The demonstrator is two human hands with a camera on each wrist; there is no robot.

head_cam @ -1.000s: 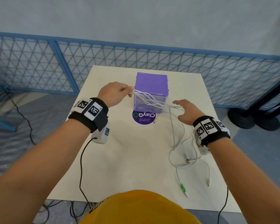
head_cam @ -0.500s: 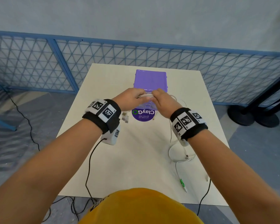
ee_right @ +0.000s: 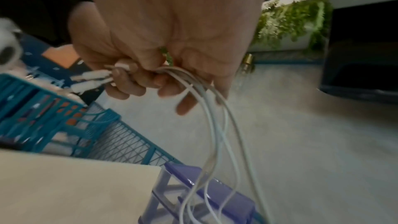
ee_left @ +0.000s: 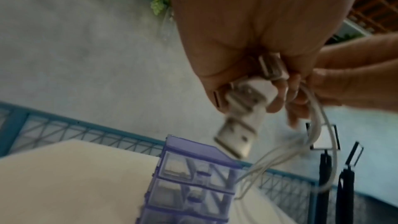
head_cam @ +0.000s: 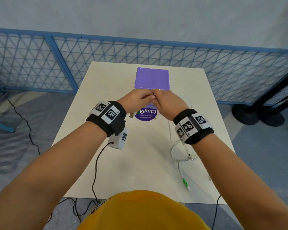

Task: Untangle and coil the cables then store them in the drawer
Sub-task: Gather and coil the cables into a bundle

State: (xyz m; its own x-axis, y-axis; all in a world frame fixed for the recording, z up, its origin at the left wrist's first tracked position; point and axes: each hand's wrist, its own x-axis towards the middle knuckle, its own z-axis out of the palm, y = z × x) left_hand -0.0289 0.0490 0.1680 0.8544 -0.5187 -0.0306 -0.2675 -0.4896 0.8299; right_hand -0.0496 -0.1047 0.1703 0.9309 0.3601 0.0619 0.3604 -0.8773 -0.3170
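My left hand (head_cam: 140,99) and right hand (head_cam: 166,102) meet knuckle to knuckle just in front of the purple drawer unit (head_cam: 152,78). In the left wrist view my left hand (ee_left: 269,81) grips white USB plugs (ee_left: 241,111), which hang down from the fist. My right hand (ee_right: 155,77) grips a bundle of white cables (ee_right: 213,125) that droop in loops toward the drawer unit (ee_right: 215,195). More white cable (head_cam: 178,151) lies on the table (head_cam: 83,123) under my right wrist, ending in a green-tipped plug (head_cam: 185,183). The drawer fronts (ee_left: 193,185) look closed.
A round purple sticker (head_cam: 145,114) lies on the table below my hands. A blue mesh fence (head_cam: 40,63) runs behind the table. Black stand bases (head_cam: 256,113) sit on the floor at right. Black sensor wires (head_cam: 96,171) trail off the front edge.
A second ago my hands were apart with cable strands stretched between them. They came together in front of the drawer unit, and the loose cable on the table was drawn in.
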